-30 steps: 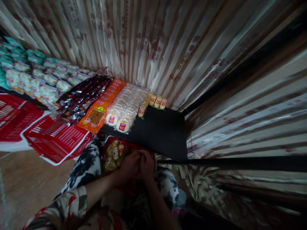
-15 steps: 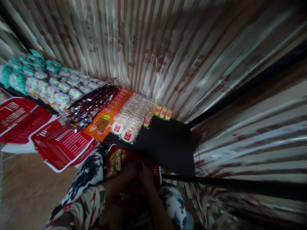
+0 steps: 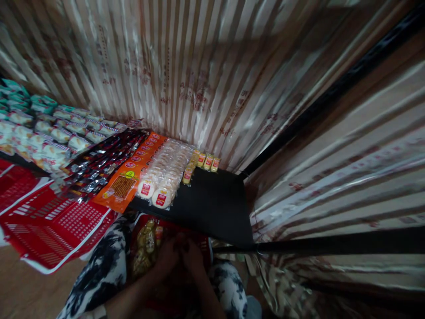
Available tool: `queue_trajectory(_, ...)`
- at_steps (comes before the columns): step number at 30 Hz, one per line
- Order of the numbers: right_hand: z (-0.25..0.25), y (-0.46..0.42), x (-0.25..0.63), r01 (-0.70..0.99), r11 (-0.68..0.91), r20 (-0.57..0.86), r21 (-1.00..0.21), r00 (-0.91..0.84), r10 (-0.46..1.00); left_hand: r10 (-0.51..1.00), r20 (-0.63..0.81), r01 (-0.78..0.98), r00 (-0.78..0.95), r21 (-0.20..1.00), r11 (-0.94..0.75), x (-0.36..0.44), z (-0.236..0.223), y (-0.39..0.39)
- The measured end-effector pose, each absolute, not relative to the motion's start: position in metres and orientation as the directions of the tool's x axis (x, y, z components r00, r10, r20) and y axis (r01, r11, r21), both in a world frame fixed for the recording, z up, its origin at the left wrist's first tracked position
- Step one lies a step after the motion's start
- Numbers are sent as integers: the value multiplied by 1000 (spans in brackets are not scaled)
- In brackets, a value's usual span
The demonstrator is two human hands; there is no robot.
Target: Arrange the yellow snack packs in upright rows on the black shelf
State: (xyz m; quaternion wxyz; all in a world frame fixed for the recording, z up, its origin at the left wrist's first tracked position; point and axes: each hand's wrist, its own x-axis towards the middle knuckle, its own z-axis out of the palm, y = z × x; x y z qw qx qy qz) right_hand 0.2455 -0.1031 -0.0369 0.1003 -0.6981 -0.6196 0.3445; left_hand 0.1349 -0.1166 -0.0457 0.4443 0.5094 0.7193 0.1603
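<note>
My left hand (image 3: 168, 253) and my right hand (image 3: 191, 255) are close together over a red basket (image 3: 210, 253) between my knees. Both look closed, their fingers drawn in toward each other; shadow hides whatever they may hold. Small gold-yellow wrapped snack packs (image 3: 144, 249) fill the basket's left part, beside my left hand. On the black shelf (image 3: 215, 206) just beyond, a few matching yellow packs (image 3: 207, 162) stand in a short row. Left of these lie clear-wrapped round white crackers (image 3: 161, 198) with red labels.
Farther left on the shelf are orange snack bags (image 3: 121, 187), dark shiny packets (image 3: 99, 166), white packs (image 3: 55, 153) and green-topped packs (image 3: 43, 104). Another red basket (image 3: 63, 221) stands at the left. Striped sheeting (image 3: 186, 66) hangs behind, with a black pole (image 3: 318, 106) slanting across the right.
My view has turned to the right, so the shelf and its goods sit farther left and a little lower. Both hands stay together over the basket.
</note>
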Motion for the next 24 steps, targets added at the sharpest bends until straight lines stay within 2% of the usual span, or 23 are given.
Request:
queue_trajectory(5,-18,-127,255,574,-164,-291,-802,-136,947,879,-446,470,-169,748,469,126,-25,-140)
queue_trajectory(7,-9,-136,259,489,-162,-271,-857,-159,949,875,-455,409,-165,776,480,123,-12,-150)
queue_trajectory(9,1,-142,261,439,-171,-270,-882,-175,947,891,-422,358,-168,816,454,122,4,-158)
queue_trajectory(12,15,-145,263,394,-145,-236,-908,-195,952,924,-286,261,-253,900,350,124,23,-164)
queue_trajectory(17,31,-132,264,319,-91,-139,-944,-133,981,978,-97,164,-183,978,128,134,43,-153)
queue_trajectory(20,42,-120,270,333,-57,-90,-941,-83,992,982,-62,234,-179,967,104,144,51,-135)
queue_trajectory(24,57,-94,285,556,-85,-81,-827,31,996,993,-3,334,-119,942,43,162,57,-99)
